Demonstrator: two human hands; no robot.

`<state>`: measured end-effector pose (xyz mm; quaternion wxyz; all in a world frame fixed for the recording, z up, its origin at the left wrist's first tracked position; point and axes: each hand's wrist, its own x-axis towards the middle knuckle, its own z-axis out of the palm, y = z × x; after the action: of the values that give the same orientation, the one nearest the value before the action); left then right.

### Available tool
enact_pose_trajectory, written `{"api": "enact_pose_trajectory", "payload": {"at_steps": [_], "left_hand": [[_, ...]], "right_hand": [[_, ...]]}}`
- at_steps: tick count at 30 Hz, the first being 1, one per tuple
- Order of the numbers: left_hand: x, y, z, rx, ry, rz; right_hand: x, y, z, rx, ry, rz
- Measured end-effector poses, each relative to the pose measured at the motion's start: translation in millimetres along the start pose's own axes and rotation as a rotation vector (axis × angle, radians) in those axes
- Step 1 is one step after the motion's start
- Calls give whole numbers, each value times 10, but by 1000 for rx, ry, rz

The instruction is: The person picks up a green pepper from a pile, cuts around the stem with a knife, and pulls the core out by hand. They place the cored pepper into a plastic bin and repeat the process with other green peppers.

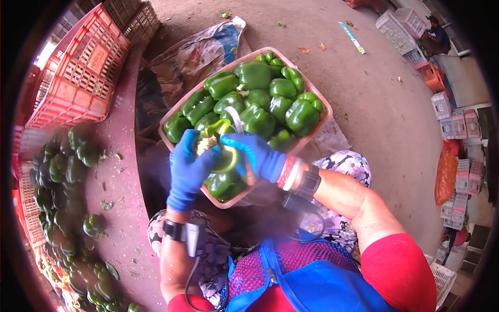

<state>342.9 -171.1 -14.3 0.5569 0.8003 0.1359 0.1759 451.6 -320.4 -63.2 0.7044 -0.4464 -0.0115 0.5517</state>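
Observation:
Both my hands wear blue gloves and meet over a pink crate [323, 120] heaped with green bell peppers [254, 120]. My left hand [188, 166] is closed on a cut-open green bell pepper [226, 161], thumb and fingers around its side. Pale seeds and core [207, 144] show at the opening, beside a lighter green cut piece [219, 128]. My right hand [260, 155] is closed by the same pepper, around a curved knife [235, 120] whose pale, narrow blade points up and away from me. Its handle is mostly hidden by the glove.
Many dark green peppers [60, 182] lie piled on the floor at left, with red plastic crates [86, 70] behind them. A crumpled sheet [202, 54] lies beyond the crate. Crates [397, 28], an orange sack [446, 177] and another person [437, 39] are at far right.

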Motion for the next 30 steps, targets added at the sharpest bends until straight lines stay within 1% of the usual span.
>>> {"api": "enact_pose_trajectory", "payload": {"at_steps": [1, 2, 5, 6, 9, 11, 13, 14, 15, 17, 19, 20, 23, 24, 26, 27, 28, 29, 30], "left_hand": [[7, 21, -58, -261, -80, -112], [10, -5, -105, -103, -105, -36], [-68, 26, -4, 474, -51, 296], [-81, 62, 37, 486, -20, 394], [-110, 88, 37, 544, -10, 497], [-166, 86, 38, 490, -58, 452], [-268, 83, 22, 400, -124, 372], [-306, 104, -19, 118, -177, 171], [-299, 103, -99, -117, -297, 7], [-348, 72, -73, -223, -318, -64], [-342, 138, -11, 108, -349, 92], [-344, 123, 51, 247, -337, 283], [-381, 182, 136, 390, -337, 373], [-405, 178, 166, 414, -333, 404], [-442, 148, 211, 466, -317, 469], [-462, 133, 220, 393, -315, 446], [-488, 116, 225, 321, -312, 421], [-503, 104, 221, 249, -310, 397], [-473, 198, 151, -54, -451, 91]], "right_hand": [[-97, -85, 57, -29, -1, 21], [-157, -132, 88, -59, -3, 42], [-55, 64, 0, 23, 49, 67], [-68, 81, -6, 32, 52, 74], [-248, -36, 73, 14, 51, 111], [-355, -53, 149, -54, 75, 62], [-414, 94, 36, -186, 105, 119], [-458, 185, 45, -132, 67, 116], [-557, 204, 53, -103, 25, 180], [-641, 266, 59, -122, 13, 112], [-579, 382, -77, -115, 50, 146], [-574, 390, -94, -108, 70, 160], [-641, 375, -171, -82, 127, 213], [-667, 373, -166, -12, 136, 190], [-771, 369, -153, -4, 167, 161], [-827, 354, -153, -4, 179, 147], [-891, 370, -208, -54, 180, 211], [-972, 357, -159, -45, 174, 178], [-1076, 343, -65, -33, 170, 148]]}}
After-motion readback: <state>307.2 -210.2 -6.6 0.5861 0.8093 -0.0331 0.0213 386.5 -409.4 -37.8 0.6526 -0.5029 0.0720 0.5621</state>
